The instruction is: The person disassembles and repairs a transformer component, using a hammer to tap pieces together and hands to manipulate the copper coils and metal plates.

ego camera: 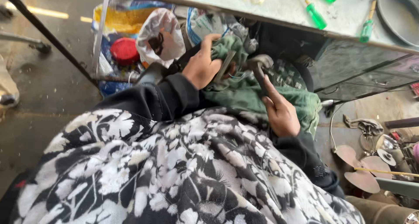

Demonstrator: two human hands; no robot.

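Green cloth (257,97) on the lap, gripped by both hands.
Left hand (201,63) clenches the cloth's bunched top around a flat metal piece (225,66); right hand (279,110) closes on a dark handle (261,78). Green screwdrivers (315,14) lie on the bench (279,10) above.

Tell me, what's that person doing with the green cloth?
The person's left hand grips a green cloth bunched over a flat metal piece. The right hand holds a dark tool against it. All this is on their lap, in front of a workbench with green screwdrivers on top.
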